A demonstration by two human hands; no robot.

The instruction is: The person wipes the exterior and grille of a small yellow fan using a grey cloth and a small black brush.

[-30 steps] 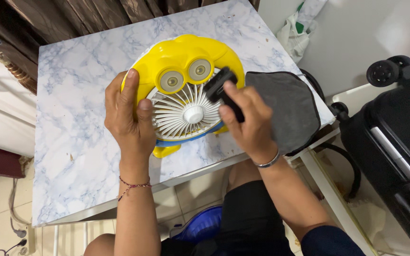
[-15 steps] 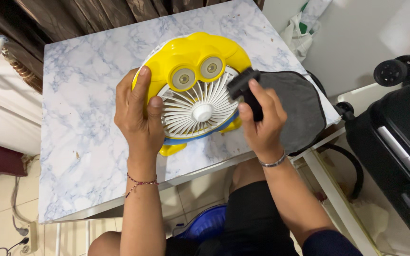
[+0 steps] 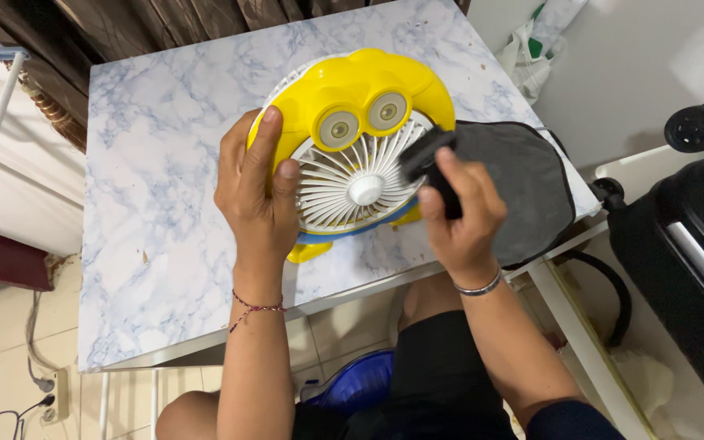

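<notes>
While both hands grip, yellow fan (image 3: 344, 98) lies near table edge (image 3: 368, 285).

Marble-look table (image 3: 148, 163), brown curtains (image 3: 148, 20) behind, tiled floor (image 3: 10, 342), black suitcase (image 3: 686, 244) at rt.

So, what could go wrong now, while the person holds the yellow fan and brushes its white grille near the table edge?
The yellow fan lies close to the front edge of the marble table; only the left hand steadies it, so a hard stroke might push it off.

The black brush in the right hand presses on the thin white grille, whose ribs could possibly bend.

The grey cloth overhangs the table's right edge and may slip down.
</notes>
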